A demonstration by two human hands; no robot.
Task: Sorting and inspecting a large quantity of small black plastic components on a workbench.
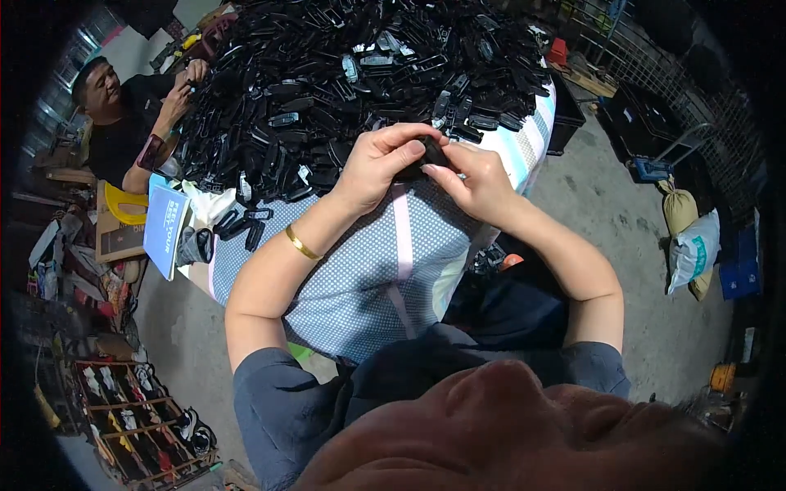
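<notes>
Over the near edge of a cloth-covered table, my left hand and my right hand meet with fingers closed on one small black plastic piece. Both thumbs press against it, and the fingers hide much of its shape. Just beyond my hands rises a big heap of small, elongated black plastic parts, some with shiny grey or clear faces. A few loose black parts lie on the cloth left of my left forearm, which wears a gold-coloured bangle.
Across the heap's left side sits another person, hands raised near the parts. A blue notebook stands at the table's left edge beside crumpled white material. A shoe rack is at lower left; a white sack rests on the right floor.
</notes>
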